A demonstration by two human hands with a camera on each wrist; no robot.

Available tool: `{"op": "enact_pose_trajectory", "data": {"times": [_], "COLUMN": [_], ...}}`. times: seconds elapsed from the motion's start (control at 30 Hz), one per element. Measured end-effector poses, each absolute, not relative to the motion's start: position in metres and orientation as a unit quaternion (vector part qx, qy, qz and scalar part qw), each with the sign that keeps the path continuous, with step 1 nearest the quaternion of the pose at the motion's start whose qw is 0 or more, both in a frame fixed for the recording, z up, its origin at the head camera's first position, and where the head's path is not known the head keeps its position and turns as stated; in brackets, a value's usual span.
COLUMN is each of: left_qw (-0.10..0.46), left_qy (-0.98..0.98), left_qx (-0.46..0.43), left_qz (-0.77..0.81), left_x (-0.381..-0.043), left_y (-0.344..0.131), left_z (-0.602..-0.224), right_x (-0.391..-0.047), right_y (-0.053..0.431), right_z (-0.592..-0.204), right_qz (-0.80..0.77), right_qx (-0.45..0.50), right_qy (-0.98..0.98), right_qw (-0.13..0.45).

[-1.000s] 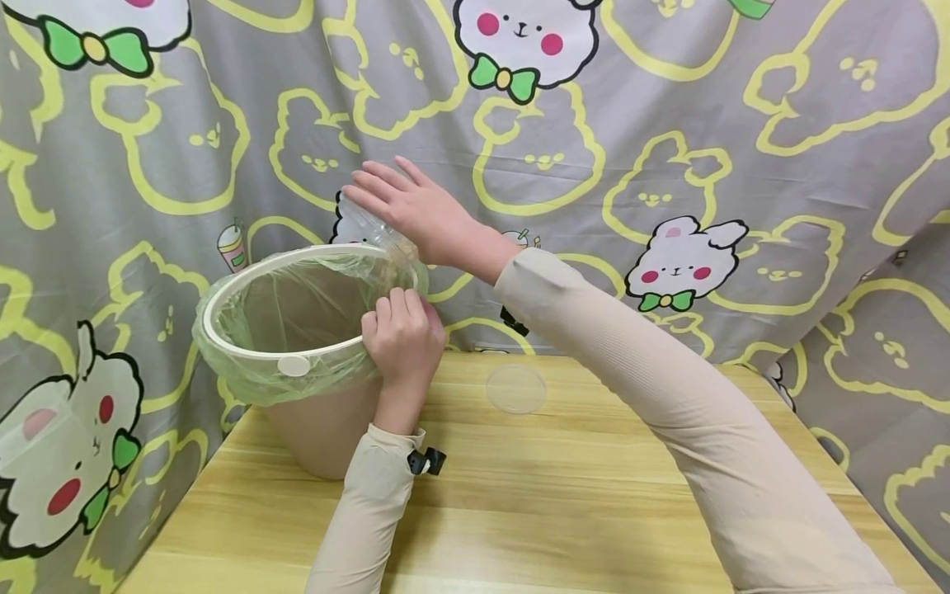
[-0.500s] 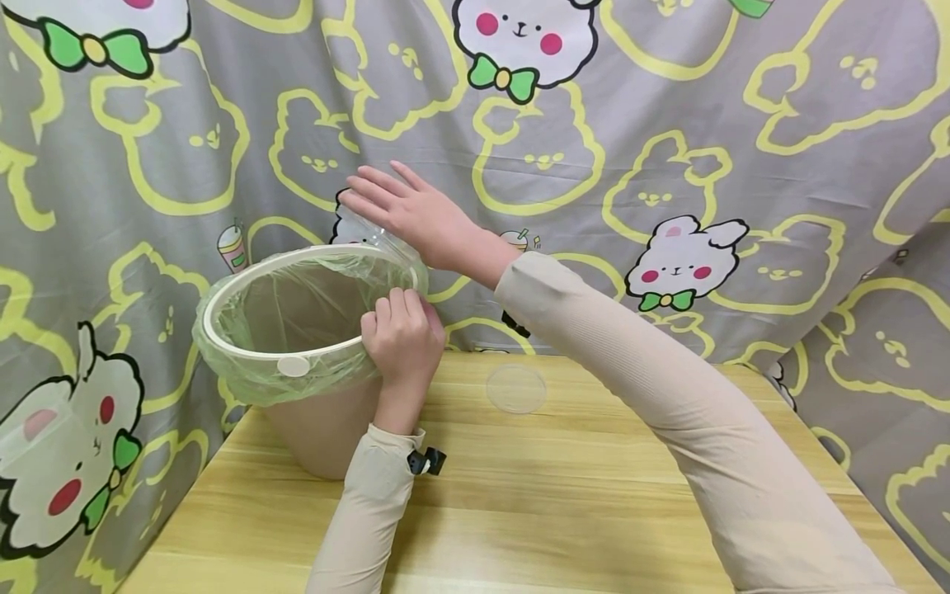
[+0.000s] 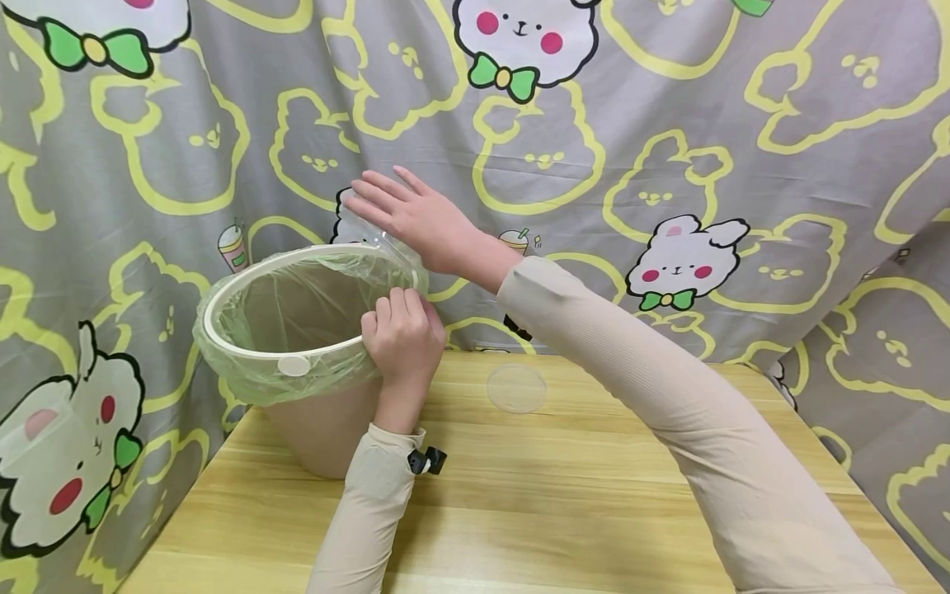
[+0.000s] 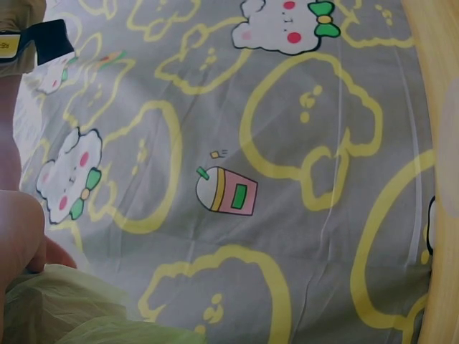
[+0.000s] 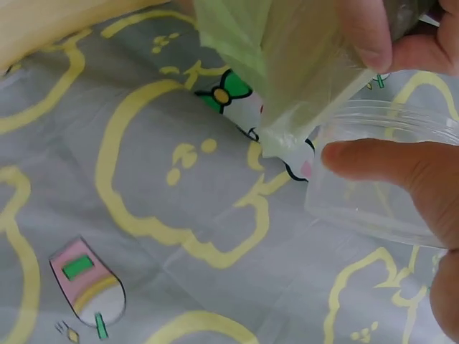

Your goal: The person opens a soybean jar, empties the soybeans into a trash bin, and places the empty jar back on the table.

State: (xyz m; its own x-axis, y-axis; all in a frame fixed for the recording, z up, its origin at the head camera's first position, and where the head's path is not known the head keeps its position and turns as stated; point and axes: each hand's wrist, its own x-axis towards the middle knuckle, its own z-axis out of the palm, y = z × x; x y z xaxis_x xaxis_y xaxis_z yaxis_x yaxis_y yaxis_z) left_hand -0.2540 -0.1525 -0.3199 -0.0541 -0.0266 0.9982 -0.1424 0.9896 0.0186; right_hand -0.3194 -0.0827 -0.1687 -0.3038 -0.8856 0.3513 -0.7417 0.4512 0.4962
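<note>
My left hand (image 3: 404, 338) grips the right side of the rim of a pinkish-beige trash bin (image 3: 319, 437), over its pale green bag (image 3: 260, 375). Above the bin's far right edge, my right hand (image 3: 430, 219) holds a clear plastic container (image 5: 376, 190), tilted, its opening towards the bin. In the right wrist view, the thumb (image 5: 373, 158) lies along the container's wall. The head view shows only a sliver of it under the palm. In the left wrist view, part of the left hand (image 4: 21, 233) touches the bag at the lower left edge.
A clear round lid (image 3: 516, 388) lies flat on the wooden table (image 3: 564, 487), right of the bin. A grey patterned curtain (image 3: 549, 165) hangs close behind and at both sides. The bin's rim ring (image 3: 223, 342) holds the bag, folded outward.
A second ago brownish bits showed in the tilted container near the bin's edge; now none are seen there. My right hand has dropped slightly. The left hand stays on the rim.
</note>
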Motion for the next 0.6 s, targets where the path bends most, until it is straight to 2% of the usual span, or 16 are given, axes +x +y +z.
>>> {"op": "enact_pose_trajectory", "data": {"times": [0.6], "left_qw": [0.685], "left_qy": [-0.725], "left_qx": [0.057], "left_qz": [0.039], "left_x": [-0.2540], "left_y": [-0.1526], "left_z": [-0.3197], "right_x": [-0.3174], "right_y": [-0.0809], "right_z": [-0.1742], "right_qz": [-0.120], "right_qx": [0.505], "right_qy": [-0.799], "right_qw": [0.303]}}
